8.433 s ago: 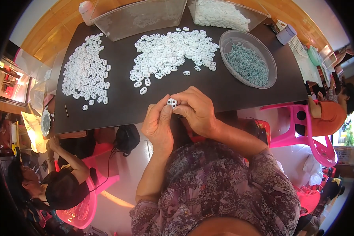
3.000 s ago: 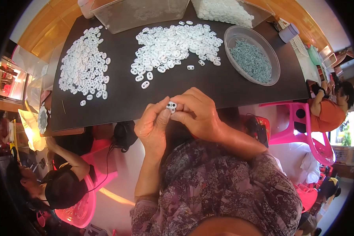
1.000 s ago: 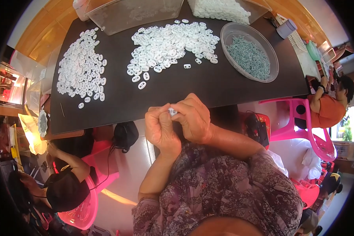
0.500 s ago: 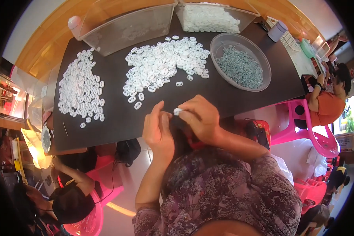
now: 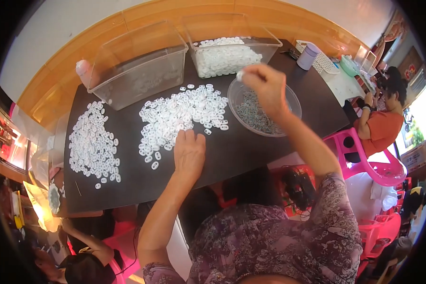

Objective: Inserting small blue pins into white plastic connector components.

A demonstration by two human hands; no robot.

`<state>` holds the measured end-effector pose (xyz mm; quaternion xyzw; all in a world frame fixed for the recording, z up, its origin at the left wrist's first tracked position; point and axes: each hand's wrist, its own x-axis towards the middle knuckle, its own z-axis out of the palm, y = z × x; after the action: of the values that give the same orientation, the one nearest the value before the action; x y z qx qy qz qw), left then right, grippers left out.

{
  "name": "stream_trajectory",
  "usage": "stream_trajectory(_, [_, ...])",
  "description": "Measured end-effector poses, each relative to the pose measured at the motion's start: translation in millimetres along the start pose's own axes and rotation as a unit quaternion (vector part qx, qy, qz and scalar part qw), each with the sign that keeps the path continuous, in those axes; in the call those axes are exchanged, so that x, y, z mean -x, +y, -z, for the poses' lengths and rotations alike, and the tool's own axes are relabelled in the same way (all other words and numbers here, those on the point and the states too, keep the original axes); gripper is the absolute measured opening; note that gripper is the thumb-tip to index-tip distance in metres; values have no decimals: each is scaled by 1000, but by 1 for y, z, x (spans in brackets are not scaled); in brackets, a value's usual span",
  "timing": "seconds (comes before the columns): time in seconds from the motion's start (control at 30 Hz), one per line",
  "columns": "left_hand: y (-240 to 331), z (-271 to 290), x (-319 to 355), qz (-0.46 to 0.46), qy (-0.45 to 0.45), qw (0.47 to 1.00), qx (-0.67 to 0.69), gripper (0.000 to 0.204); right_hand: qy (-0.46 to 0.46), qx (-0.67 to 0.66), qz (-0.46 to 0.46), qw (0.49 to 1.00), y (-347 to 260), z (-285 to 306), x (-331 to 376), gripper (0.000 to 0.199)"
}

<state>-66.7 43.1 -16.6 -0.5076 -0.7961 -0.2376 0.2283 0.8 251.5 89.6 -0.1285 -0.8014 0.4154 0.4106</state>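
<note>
Small white piece (image 5: 240, 75) pinched in right hand (image 5: 266, 85) fingertips, raised above the far rim of the clear bowl (image 5: 288, 97) of grey bits; filled clear bin (image 5: 225, 59) of white pieces lies just beyond, at about 11 o'clock from that hand. Right hand is much nearer the bin. Left hand (image 5: 189, 154) flat, fingers loose, holding nothing, on dark tabletop (image 5: 241, 151), fingertips touching the near edge of the middle pile of white rings (image 5: 180, 116) at its 12 o'clock. Second pile (image 5: 92, 144) well apart at 9 o'clock. Empty clear bin (image 5: 137, 71) far left.
</note>
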Motion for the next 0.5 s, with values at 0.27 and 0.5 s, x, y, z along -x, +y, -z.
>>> stream_trajectory(0.27, [-1, -1, -1, 20, -14, 999, -23, 14, 54, 259, 209, 942, 43, -4, -136, 16])
stream_trajectory(0.5, [1, 23, 16, 207, 5, 933, 294, 14, -116, 123, 143, 975, 16, -32, -32, 20])
